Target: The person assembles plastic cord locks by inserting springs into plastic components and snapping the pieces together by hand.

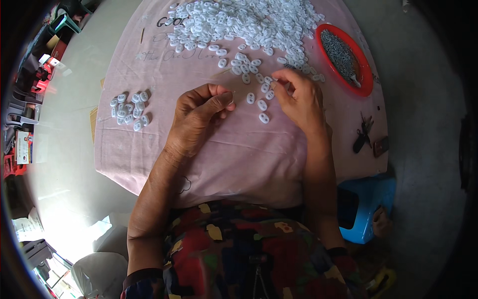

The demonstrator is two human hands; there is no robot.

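My left hand (199,112) is raised over the middle of the pink cloth, its thumb pressed against the curled fingers. Something small and pale glints at the thumb tip, too small to name. To the right, my right hand (301,99) has thumb and forefinger brought together at a white oval plastic piece (268,79) with two holes. A few more such pieces (262,105) lie loose between the hands, and a short trail of them leads up to a large heap (244,22) at the far side. Off to the left sits a small separate group (129,110).
A red oval bowl (368,84) of small metal screws stands at the far right, a white scoop in it. Keys (365,133) and a dark small case (381,146) lie near the cloth's right edge. Below that edge is a blue plastic stool (371,199).
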